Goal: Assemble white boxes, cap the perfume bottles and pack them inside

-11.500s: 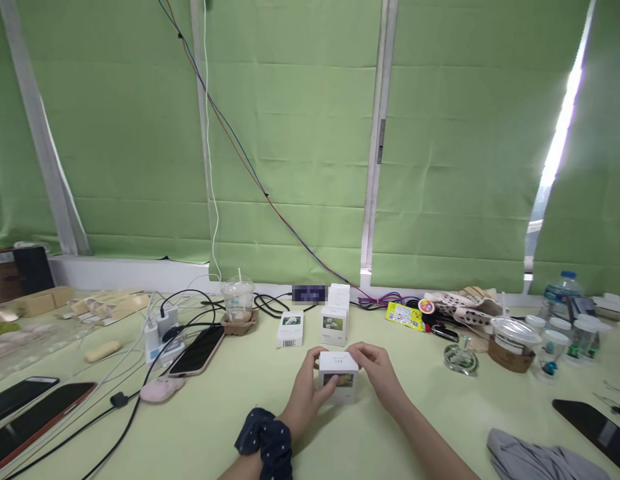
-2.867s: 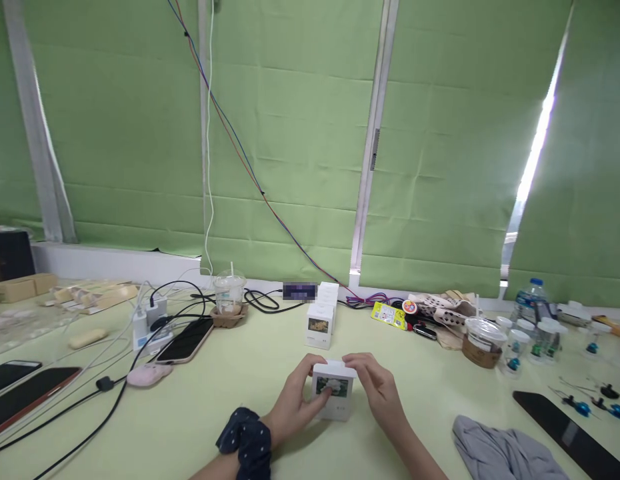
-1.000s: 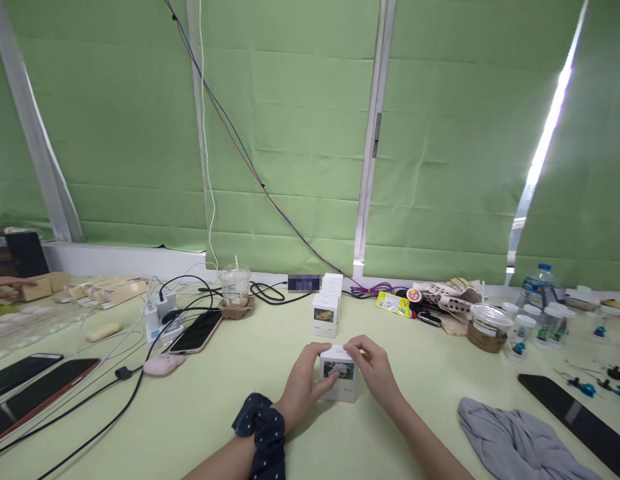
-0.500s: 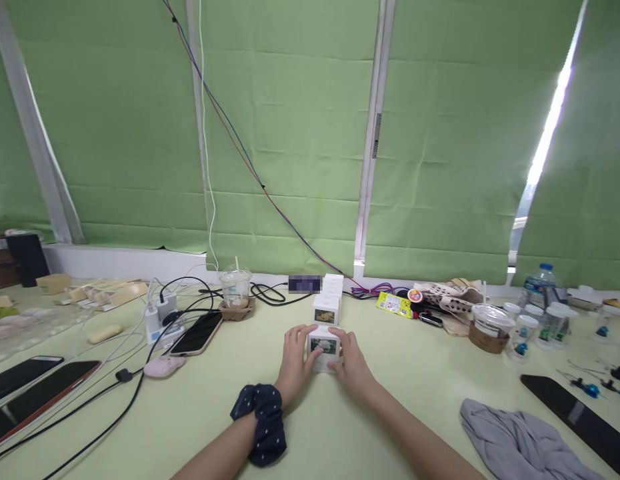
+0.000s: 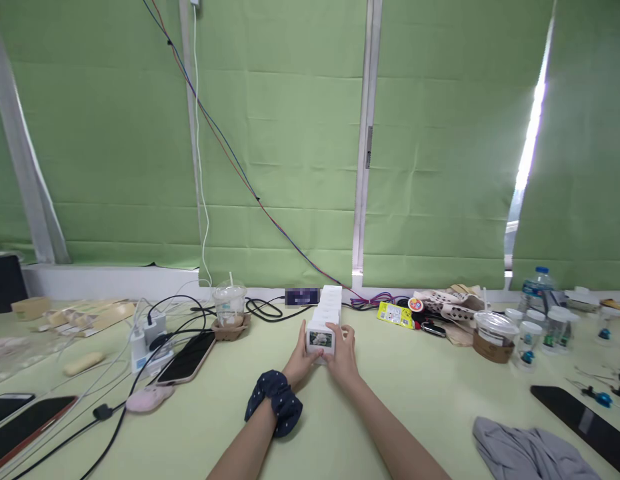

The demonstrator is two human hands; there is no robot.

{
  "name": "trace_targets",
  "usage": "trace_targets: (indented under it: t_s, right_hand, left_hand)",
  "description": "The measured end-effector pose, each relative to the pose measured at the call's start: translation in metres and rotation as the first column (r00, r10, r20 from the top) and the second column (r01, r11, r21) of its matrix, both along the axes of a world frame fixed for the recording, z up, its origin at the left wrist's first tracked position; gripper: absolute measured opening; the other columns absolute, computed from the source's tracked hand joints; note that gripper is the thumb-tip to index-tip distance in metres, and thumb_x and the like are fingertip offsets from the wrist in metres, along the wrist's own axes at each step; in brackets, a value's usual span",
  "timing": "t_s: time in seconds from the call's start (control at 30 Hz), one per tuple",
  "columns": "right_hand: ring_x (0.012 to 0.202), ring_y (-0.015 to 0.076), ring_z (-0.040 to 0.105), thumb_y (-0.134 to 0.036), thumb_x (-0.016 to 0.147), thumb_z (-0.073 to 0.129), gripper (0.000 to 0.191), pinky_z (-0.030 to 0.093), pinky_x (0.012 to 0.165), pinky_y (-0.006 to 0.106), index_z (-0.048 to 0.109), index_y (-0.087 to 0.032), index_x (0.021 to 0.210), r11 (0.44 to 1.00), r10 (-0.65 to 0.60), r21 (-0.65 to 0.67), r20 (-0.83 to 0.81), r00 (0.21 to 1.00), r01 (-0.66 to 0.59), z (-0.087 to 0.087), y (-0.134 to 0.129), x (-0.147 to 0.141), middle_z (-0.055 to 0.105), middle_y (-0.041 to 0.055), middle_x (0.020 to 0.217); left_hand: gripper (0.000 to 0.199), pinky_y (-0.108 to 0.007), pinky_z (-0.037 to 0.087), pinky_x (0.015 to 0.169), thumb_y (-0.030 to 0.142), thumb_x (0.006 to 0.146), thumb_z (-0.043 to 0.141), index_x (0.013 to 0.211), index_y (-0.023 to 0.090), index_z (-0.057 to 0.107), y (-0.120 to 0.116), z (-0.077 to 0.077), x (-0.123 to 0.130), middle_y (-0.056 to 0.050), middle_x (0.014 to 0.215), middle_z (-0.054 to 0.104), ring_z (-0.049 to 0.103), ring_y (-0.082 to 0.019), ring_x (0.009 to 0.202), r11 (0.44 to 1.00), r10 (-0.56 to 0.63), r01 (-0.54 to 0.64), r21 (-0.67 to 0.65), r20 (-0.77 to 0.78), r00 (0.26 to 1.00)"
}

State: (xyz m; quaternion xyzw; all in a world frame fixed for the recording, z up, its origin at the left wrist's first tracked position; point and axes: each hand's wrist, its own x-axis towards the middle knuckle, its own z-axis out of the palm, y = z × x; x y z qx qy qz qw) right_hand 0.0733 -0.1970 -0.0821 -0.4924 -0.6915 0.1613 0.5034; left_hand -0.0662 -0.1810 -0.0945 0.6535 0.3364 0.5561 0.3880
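A white card with a flower picture (image 5: 321, 339) stands at the near end of a row of white cards (image 5: 329, 306) that runs back toward the wall. My left hand (image 5: 301, 360) grips the card's left side, its thumb at the lower edge. On the right side my right hand (image 5: 343, 353) grips the same card, with fingers at its top edge and the thumb near the bottom. A dark blue dotted scrunchie (image 5: 275, 404) is around my left wrist.
To the left are a plastic cup (image 5: 230, 308), a phone (image 5: 188, 358), a power strip (image 5: 149, 347) and tangled cables. On the right stand a lidded bowl (image 5: 494, 337) and several small jars; a grey cloth (image 5: 533, 450) lies nearer.
My hands and the flower card have moved slightly forward against the row, covering the front picture seen there before. The camera view has tilted up a little.
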Motion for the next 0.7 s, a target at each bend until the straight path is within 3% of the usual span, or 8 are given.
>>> trace_targets:
  t_s: [0.1, 0.17, 0.47, 0.7]
  right_hand:
    - [0.125, 0.0243, 0.047, -0.003, 0.066, 0.055, 0.062, 0.040, 0.104, 0.036, 0.046, -0.024, 0.124, 0.995, 0.087, 0.060, -0.037, 0.996, -0.085, -0.006, 0.008, 0.000, 0.041, 0.0086, 0.131]
    - [0.126, 0.0230, 0.047, -0.005, 0.067, 0.054, 0.060, 0.039, 0.104, 0.035, 0.044, -0.023, 0.123, 0.986, 0.145, 0.091, -0.058, 0.988, -0.139, -0.009, 0.013, 0.003, 0.047, 0.0083, 0.131]
    - [0.104, 0.0210, 0.064, -0.009, 0.069, 0.050, 0.059, 0.050, 0.090, 0.035, 0.035, -0.023, 0.125, 0.964, 0.262, 0.085, -0.124, 0.957, -0.253, -0.015, 0.037, 0.027, 0.064, 0.0064, 0.117]
    - [0.108, 0.0225, 0.063, -0.016, 0.074, 0.053, 0.063, 0.048, 0.094, 0.037, 0.030, -0.024, 0.131, 0.931, 0.363, 0.050, -0.212, 0.907, -0.361, -0.020, 0.057, 0.045, 0.061, 0.0085, 0.125]
  left_hand:
    - [0.067, -0.048, 0.040, 0.104, 0.037, 0.074, 0.069, 0.134, 0.019, 0.045, 0.007, -0.005, -0.003, -0.015, 0.129, 0.061, 0.054, -0.032, 0.121, 0.997, -0.057, 0.058, -0.051, 0.027, 0.998]
    - [0.062, -0.048, 0.039, 0.104, 0.038, 0.074, 0.069, 0.129, 0.018, 0.050, 0.010, -0.008, -0.002, -0.015, 0.129, 0.061, 0.055, -0.032, 0.120, 0.995, -0.070, 0.073, -0.070, 0.039, 0.997]
    - [0.068, -0.045, 0.034, 0.109, 0.035, 0.077, 0.063, 0.137, 0.016, 0.038, 0.027, -0.017, 0.027, -0.015, 0.139, 0.052, 0.049, -0.029, 0.127, 0.999, -0.017, 0.018, -0.041, 0.029, 0.999]
    - [0.072, -0.045, 0.026, 0.114, 0.041, 0.078, 0.064, 0.141, 0.019, 0.035, 0.036, -0.017, 0.046, -0.014, 0.142, 0.049, 0.042, -0.031, 0.133, 0.997, 0.065, -0.064, -0.045, 0.018, 0.998]
